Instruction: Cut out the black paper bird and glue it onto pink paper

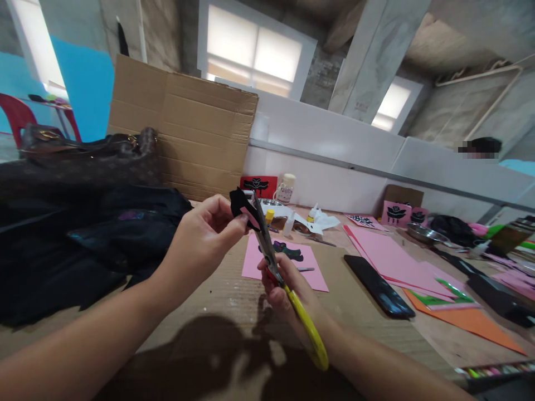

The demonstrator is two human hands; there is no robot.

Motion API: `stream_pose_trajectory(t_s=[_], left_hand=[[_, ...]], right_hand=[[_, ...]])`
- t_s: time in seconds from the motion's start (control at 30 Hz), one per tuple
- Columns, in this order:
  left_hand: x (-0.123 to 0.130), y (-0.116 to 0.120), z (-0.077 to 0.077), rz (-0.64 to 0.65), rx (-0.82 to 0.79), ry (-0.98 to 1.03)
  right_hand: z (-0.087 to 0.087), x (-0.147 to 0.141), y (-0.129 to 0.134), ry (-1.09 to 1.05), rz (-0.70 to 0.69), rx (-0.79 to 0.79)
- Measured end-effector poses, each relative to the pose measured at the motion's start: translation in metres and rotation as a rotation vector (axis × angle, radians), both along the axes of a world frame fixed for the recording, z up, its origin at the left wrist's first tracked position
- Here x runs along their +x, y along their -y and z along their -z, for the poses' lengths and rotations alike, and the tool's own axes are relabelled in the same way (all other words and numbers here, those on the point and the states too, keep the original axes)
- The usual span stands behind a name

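Note:
My left hand (209,236) is closed, its thumb and fingers pinching a small black piece (239,203) that has a pink patch on it. My right hand (284,284) is wrapped round the scissors (267,245) near their pivot, with the yellow handle (309,328) hanging below the hand. The blades point up and lie against the right edge of the black piece. Behind the hands, a pink sheet (315,278) lies on the cardboard, bearing a black cut-out shape (292,252).
A phone (378,287) and pink sheets (388,256) lie to the right. Glue bottles (288,224), a cream cup (286,188) and a metal bowl (426,234) stand farther back. Black cloth (108,245) and a brown bag (83,161) fill the left. A person's head shows far right.

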State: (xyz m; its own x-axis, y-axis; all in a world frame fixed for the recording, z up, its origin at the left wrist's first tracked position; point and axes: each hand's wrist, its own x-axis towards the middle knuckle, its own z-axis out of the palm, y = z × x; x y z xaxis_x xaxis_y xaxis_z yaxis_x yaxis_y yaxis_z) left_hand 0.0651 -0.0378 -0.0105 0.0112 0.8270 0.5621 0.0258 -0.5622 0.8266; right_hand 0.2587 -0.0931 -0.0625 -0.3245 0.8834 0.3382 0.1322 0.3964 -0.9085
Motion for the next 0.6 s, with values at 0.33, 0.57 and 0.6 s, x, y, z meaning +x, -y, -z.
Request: stream_pose_trajectory(t_s=[0.33,0.57,0.6], left_hand=[[0.0018,0.0030,-0.0020,-0.019,0.004,-0.003],[0.0035,0.0045,-0.0030,-0.042,0.010,-0.011],[0.0035,0.0048,-0.0034,-0.038,0.006,-0.010]], right_hand=[[0.0004,-0.0007,-0.0003,-0.018,-0.022,-0.013],[0.0021,-0.0016,-0.0014,-0.017,0.001,-0.008],[0.0028,-0.0015,-0.0018,-0.021,0.002,-0.003]])
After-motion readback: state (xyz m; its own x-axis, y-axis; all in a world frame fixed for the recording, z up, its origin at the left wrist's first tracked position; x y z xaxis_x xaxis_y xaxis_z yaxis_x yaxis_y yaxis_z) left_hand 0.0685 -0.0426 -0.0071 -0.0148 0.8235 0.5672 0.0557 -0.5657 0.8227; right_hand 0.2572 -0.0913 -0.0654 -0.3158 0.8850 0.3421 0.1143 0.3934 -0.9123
